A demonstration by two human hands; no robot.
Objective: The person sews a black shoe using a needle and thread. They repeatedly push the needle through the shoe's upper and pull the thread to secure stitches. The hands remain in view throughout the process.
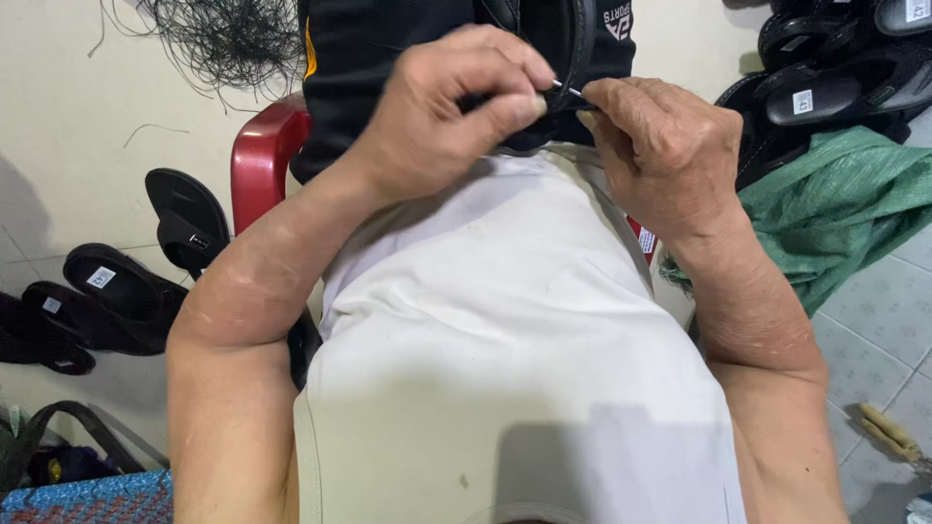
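Observation:
My left hand is closed over a black sandal that rests on my lap, its thumb and forefinger pinched at the sandal's edge. My right hand meets it there, fingertips pinching a thin metal needle at the sole's rim. Both hands touch the sandal above my white shirt and dark shorts. Most of the sandal is hidden behind my left hand.
A red plastic stool is under me. Several black sandals lie on the floor at left, and more black sandals are piled at top right by a green woven sack. A tangle of black thread lies at top left.

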